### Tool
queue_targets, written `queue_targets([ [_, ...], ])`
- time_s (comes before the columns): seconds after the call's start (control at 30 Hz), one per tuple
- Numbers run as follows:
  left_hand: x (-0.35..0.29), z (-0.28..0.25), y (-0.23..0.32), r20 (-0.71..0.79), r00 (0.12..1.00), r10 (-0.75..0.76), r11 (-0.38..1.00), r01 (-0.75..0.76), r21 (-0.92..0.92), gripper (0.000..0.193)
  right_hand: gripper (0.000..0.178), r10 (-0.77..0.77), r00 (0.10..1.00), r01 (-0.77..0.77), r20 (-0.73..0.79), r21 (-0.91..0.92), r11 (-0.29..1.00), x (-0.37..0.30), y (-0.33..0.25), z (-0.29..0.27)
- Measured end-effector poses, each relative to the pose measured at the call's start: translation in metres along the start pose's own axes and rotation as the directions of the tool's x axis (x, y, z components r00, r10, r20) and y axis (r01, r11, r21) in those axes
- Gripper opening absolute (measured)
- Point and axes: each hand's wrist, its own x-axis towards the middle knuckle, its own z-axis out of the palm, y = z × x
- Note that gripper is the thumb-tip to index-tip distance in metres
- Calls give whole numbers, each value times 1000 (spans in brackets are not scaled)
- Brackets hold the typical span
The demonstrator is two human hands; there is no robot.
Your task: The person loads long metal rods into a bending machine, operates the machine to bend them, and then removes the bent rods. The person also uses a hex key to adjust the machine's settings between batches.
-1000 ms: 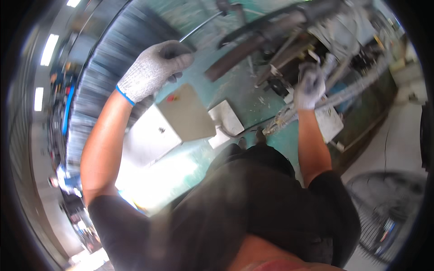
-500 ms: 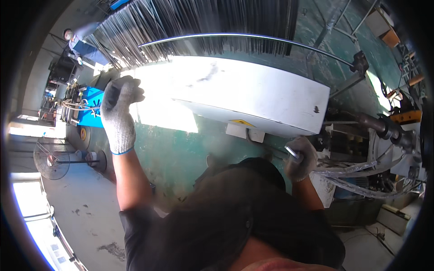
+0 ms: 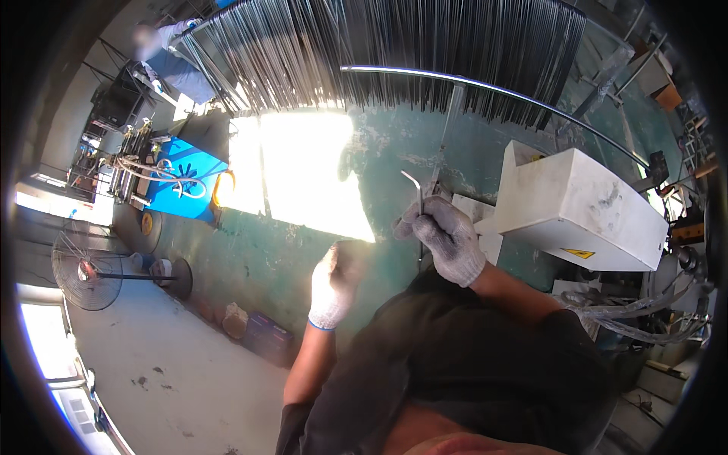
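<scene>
Right hand point(image 3: 446, 236) fisted round bent rod point(image 3: 418, 199), hooked end up for control. Left hand point(image 3: 334, 282) curled, grip unclear in glare.

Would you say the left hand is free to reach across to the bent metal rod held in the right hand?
Probably yes. The left hand looks empty, loosely closed beside the right hand, which grips the bent metal rod. Nothing shows between them.

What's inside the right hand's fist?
The gloved right hand is closed around a thin metal rod with a bent, hooked top end sticking up above the fingers. The gripped stretch of rod is covered by the glove, so its length there cannot be seen.
</scene>
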Motion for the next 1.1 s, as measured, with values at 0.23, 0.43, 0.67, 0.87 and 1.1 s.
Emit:
queue_targets([
  [0.23, 120, -29, 6, 124, 987, 99, 995, -101, 7, 29, 18, -147, 989, 148, 23, -129, 980, 133, 55, 70],
  [0.43, 255, -103, -3, 37, 996, -85, 957, 92, -277, 19, 24, -255, 967, 238, -5, -348, 907, 292, 88, 92],
  [0.67, 406, -186, -15, -70, 988, -138, 928, 105, -357, 21, 18, -451, 862, -118, -234, -956, 270, 413, 142, -61],
  [0.87, 574, -194, -37, 415, 855, 311, 897, -408, 170, 15, 32, -137, 650, -760, -748, -633, -147, 428, 153, -90],
  [1.1, 747, -171, 17, 719, 682, -137, 983, 3, 184, 14, 30, -527, 475, -848, -705, -526, -60, 429, 168, -60],
])
